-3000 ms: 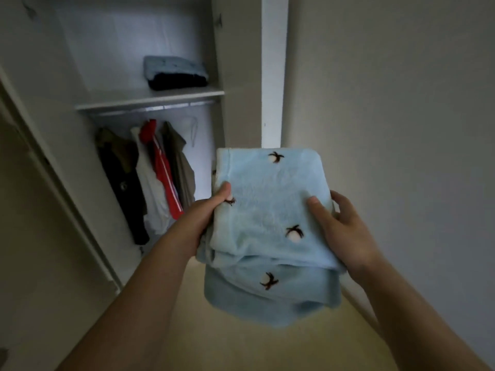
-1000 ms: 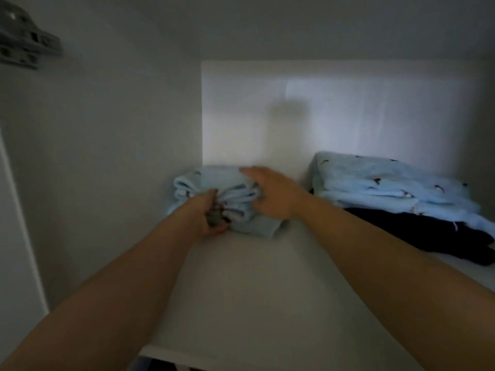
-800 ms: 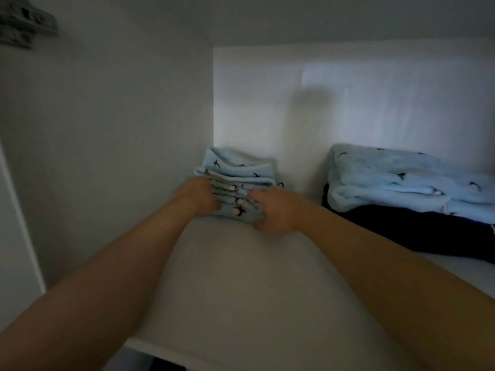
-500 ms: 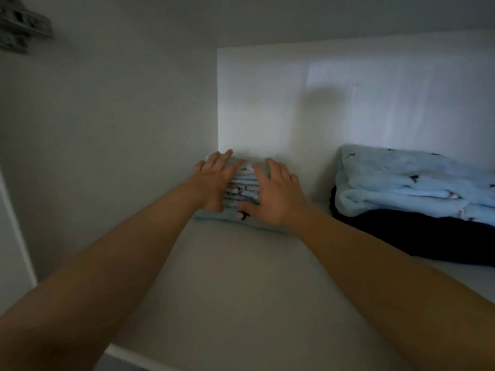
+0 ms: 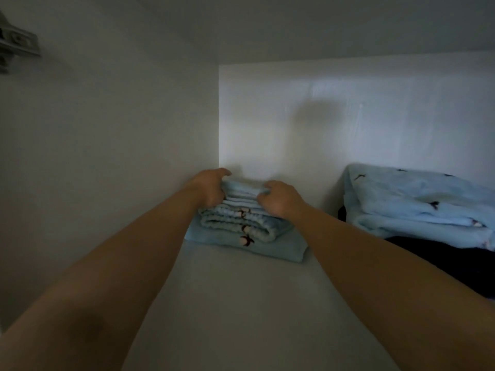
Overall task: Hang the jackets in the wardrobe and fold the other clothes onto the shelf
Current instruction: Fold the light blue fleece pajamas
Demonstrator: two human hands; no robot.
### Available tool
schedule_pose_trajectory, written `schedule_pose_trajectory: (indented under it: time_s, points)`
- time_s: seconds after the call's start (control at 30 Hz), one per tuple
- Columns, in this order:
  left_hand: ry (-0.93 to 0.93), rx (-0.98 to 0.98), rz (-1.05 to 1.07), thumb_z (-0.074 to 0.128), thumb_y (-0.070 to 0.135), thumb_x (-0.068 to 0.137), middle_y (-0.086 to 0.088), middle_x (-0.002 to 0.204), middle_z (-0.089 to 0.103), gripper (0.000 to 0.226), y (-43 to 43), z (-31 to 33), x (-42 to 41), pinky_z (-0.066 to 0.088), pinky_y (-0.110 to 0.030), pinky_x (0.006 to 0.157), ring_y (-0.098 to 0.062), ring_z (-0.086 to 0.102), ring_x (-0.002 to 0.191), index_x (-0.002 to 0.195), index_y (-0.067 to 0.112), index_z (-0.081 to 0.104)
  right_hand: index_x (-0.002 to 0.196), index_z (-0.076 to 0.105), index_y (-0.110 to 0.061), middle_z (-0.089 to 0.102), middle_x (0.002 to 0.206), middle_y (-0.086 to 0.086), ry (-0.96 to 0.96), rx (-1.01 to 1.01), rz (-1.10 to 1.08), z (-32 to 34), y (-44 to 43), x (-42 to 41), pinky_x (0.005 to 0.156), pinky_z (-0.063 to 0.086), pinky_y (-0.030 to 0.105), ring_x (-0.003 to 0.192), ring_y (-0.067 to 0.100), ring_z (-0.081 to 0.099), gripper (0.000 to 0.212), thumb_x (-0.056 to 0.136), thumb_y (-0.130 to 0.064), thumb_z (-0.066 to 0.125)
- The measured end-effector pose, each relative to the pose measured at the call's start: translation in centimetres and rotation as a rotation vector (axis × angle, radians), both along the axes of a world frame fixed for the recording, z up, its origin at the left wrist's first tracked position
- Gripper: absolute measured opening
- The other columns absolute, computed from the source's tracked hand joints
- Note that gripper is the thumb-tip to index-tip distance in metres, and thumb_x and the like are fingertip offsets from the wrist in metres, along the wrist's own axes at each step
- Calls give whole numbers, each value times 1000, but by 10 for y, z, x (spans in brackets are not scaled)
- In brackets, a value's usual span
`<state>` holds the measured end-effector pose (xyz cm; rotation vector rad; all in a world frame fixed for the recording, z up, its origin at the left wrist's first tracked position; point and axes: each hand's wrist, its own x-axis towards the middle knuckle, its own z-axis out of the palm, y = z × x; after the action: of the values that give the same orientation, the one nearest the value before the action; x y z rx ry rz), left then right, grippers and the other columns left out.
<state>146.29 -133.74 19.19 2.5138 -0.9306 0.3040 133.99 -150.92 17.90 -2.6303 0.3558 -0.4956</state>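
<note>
A folded light blue fleece garment (image 5: pixel 242 232) with small dark motifs lies on the white wardrobe shelf (image 5: pixel 241 311), tucked into the back left corner. My left hand (image 5: pixel 210 188) curls over its top left edge against the side wall. At the top right edge, my right hand (image 5: pixel 280 199) has its fingers bent round the upper layers. Both forearms reach in over the shelf. The hands hide the back of the garment.
On the right of the shelf a second folded light blue garment (image 5: pixel 417 204) sits on top of a folded black one (image 5: pixel 460 263). A metal door hinge (image 5: pixel 16 49) is fixed to the left wall. Bare shelf surface stretches in front of the garments.
Three seconds ago I held the folded garment in the room; it now lies on the shelf. In the last half second my flat hands have curled over its top edges.
</note>
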Motion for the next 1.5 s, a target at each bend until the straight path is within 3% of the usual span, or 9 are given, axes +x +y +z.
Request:
schedule_pose_trajectory:
  time_s: [0.13,0.27,0.37,0.47,0.53,0.73,1.07,1.4,1.5]
  points:
    - [-146,-178,13,57,5,92,-14,113,65,23,4,2,-1,44,-26,79,-27,61,98,113,11,66,96,71,-1,71,103,14,-108,-109,-59,1,1,-2,79,55,34,91,27,65,22,96,-11,51]
    - [-219,-432,-12,51,1,92,-6,98,57,15,19,-3,-14,36,-18,62,-17,53,86,94,14,59,89,57,-12,66,88,10,-439,-105,31,2,4,-18,61,41,31,73,21,58,15,100,-11,47]
    - [-185,-144,-81,59,17,89,-4,98,60,5,30,-19,-20,39,-25,69,-22,58,90,94,16,58,99,62,-10,68,88,8,-337,-315,172,-9,4,-28,66,48,36,80,26,63,25,101,-34,52]
    - [-95,247,-110,74,44,78,-5,122,57,55,35,-35,-32,46,-31,85,-22,56,104,122,22,51,121,52,-19,62,108,5,-60,-583,247,-27,6,-39,66,41,31,93,25,63,59,86,-67,58]
    - [-262,422,-115,77,55,70,-7,136,45,89,33,-48,-38,46,-37,99,-27,50,121,141,20,38,137,37,-23,55,124,5,-19,-726,224,-36,10,-42,74,43,34,104,27,61,85,76,-78,57]
    - [-675,601,-55,44,68,92,-10,155,29,90,42,-72,-33,38,-39,105,-29,33,141,156,12,15,154,12,-18,56,127,13,-63,-1024,77,-54,29,-38,68,33,37,105,33,57,91,88,-52,63]
    - [-626,660,48,33,50,103,-12,163,18,73,20,-84,-8,24,-40,115,-27,19,150,158,7,9,151,26,-13,58,126,17,-24,-903,13,-63,35,-8,81,47,41,108,35,59,56,101,-25,48]
    - [-402,679,133,59,28,92,-8,152,40,67,3,-45,-44,10,-51,121,-26,32,144,150,15,29,144,33,-16,51,134,13,10,-669,83,-55,28,-21,88,49,42,117,32,51,60,97,-47,53]
    - [-312,512,115,65,20,87,-8,146,49,57,0,-24,-62,25,-41,118,-26,45,136,140,16,45,137,43,-12,53,135,14,-90,-491,62,-34,25,-37,93,48,43,120,33,52,53,99,-49,48]
